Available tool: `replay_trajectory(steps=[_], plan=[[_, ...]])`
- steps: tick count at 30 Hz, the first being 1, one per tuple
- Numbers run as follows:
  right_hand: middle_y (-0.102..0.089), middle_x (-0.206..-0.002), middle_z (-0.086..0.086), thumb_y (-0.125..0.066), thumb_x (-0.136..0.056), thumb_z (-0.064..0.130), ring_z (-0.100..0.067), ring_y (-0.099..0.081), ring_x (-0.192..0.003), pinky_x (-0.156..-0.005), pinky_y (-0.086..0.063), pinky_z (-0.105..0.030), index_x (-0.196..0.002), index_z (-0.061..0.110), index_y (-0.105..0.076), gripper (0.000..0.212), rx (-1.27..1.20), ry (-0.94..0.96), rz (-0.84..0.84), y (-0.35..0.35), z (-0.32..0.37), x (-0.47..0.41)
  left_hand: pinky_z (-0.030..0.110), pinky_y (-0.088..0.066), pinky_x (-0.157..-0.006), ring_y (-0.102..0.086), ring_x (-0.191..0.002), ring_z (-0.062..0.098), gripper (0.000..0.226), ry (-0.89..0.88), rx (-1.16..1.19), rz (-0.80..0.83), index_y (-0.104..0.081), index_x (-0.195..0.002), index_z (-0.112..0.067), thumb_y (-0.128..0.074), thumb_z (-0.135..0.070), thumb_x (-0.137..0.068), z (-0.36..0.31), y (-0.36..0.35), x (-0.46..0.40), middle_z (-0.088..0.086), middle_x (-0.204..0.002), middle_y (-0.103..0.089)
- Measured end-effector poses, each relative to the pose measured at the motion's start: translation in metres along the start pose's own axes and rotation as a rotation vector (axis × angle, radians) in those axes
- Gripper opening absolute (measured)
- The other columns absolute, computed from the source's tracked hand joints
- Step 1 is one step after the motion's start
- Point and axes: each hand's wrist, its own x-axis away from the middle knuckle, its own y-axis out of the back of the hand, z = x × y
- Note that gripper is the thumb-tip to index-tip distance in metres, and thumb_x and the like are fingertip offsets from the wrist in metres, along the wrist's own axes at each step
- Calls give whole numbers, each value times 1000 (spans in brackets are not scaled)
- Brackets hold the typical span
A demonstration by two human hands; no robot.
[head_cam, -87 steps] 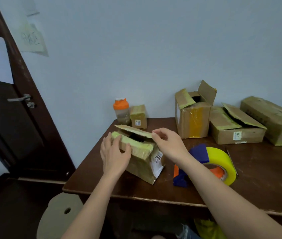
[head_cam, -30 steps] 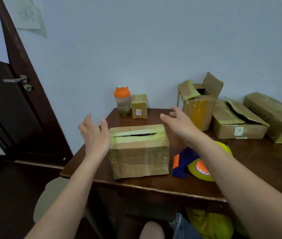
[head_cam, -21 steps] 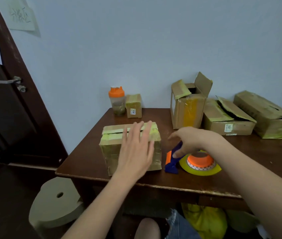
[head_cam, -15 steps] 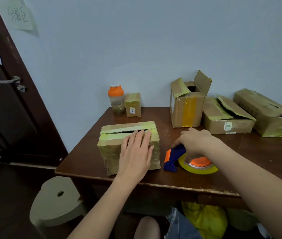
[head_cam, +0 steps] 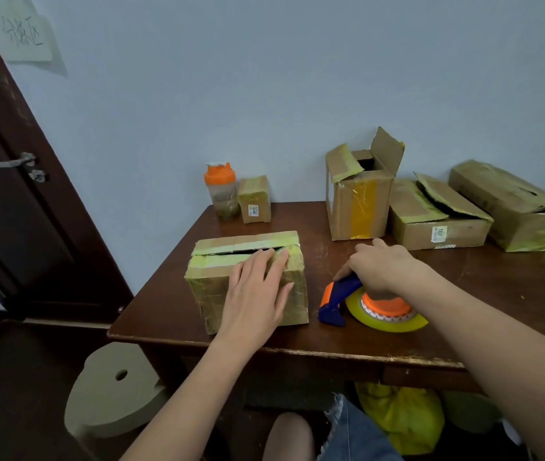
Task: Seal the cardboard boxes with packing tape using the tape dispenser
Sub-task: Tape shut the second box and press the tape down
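On the table [head_cam: 464, 294], left hand [head_cam: 258, 294] stays flat on the box [head_cam: 211, 287] while right hand [head_cam: 381, 267] now grips the tape dispenser [head_cam: 341, 294].

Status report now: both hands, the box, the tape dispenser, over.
Left hand flat on front box, flaps unsealed. Right hand gripping tape dispenser, flat on table. Nothing between them.

The table [head_cam: 514, 294] is dark, scratched, faintly glossy wood. The box [head_cam: 218, 287] is matt cardboard under shiny wrinkled tape. The tape dispenser [head_cam: 337, 299] is smooth plastic.
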Motion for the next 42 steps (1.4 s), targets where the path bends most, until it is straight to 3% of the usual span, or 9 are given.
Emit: replay_trajectory(steps=[18,25,28,31,34,36,39,42], plan=[[-46,-127,0,-56,-90,7,-24,-39,-112,-76,-40,-32,-137,47,-48,62,-86,34,33,1,-7,-1,30,-23,-104,-47,-126,16,57,-6,113,37,-51,-139,-24,-68,-41,-88,5,-2,-10,-1,-134,-55],[-49,-122,3,-54,-88,4,-19,-35,-99,-75,-40,-31,-133,47,-51,63,-107,50,26,9,-9,0,35,-30,-106,-46,-126,17,58,-27,140,-4,-52,-138,-21,-71,-38,-85,8,-6,-7,1,-134,-54],[-53,-108,5,-52,-82,2,-20,-43,-92,-72,-43,-33,-129,48,-56,65,-122,18,-33,23,-22,3,38,-36,-107,-43,-129,21,57,-78,165,-103,-52,-137,-17,-68,-37,-87,9,-5,-5,8,-136,-50],[-49,-90,8,-51,-80,2,-17,-41,-80,-70,-44,-33,-127,49,-56,67,-111,-21,-95,38,-37,8,38,-28,-111,-40,-133,20,53,-6,167,-195,-52,-138,-15,-51,-42,-92,7,4,-18,7,-140,-49],[-52,-92,6,-50,-78,1,-20,-45,-84,-70,-46,-33,-128,47,-56,69,-128,-33,-128,51,-44,15,39,-11,-119,-29,-144,14,64,169,71,4,-46,-144,-21,-23,-55,-95,11,12,-35,-1,-151,-42],[-52,-86,10,-49,-77,0,-17,-49,-79,-65,-46,-30,-128,49,-56,71,-140,-16,-173,60,-47,22,39,-8,-120,-31,-143,12,74,181,13,157,-46,-144,-23,-6,-60,-94,14,14,-38,-4,-151,-44],[-45,-76,19,-51,-77,-1,-8,-44,-65,-53,-36,-22,-126,47,-58,70,-158,19,-239,76,-49,29,36,-19,-118,-35,-141,14,64,150,40,225,-46,-144,-22,-14,-56,-100,7,20,-34,-3,-150,-45],[-43,-74,17,-51,-78,-2,-7,-38,-60,-49,-28,-20,-129,45,-57,70,-172,53,-291,93,-43,33,35,-27,-113,-38,-138,15,54,133,86,246,-50,-142,-23,-24,-49,-103,2,26,-34,-4,-149,-46]])
